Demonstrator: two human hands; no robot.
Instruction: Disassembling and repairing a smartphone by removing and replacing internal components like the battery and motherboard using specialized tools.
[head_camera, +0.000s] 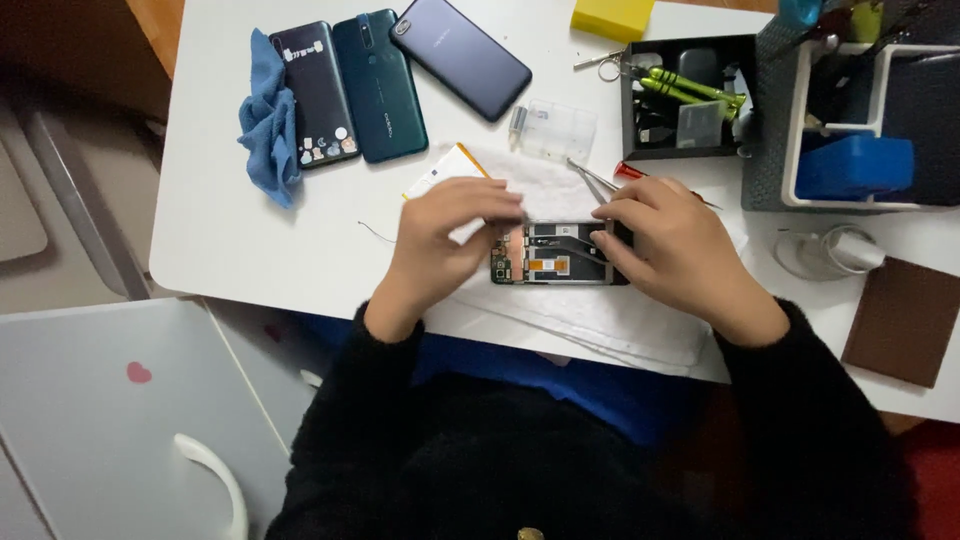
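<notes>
An opened phone with its back off lies on a white cloth, showing a green circuit board and metal shields. My left hand rests on its left end, fingers curled over the top corner. My right hand grips the right end of the phone. Metal tweezers lie just above my right hand; whether its fingers touch them I cannot tell.
Three phones lie face down at the back beside a blue cloth. A black tray holds green-handled tools. A white rack with a blue box, a yellow block and a brown pad stand to the right.
</notes>
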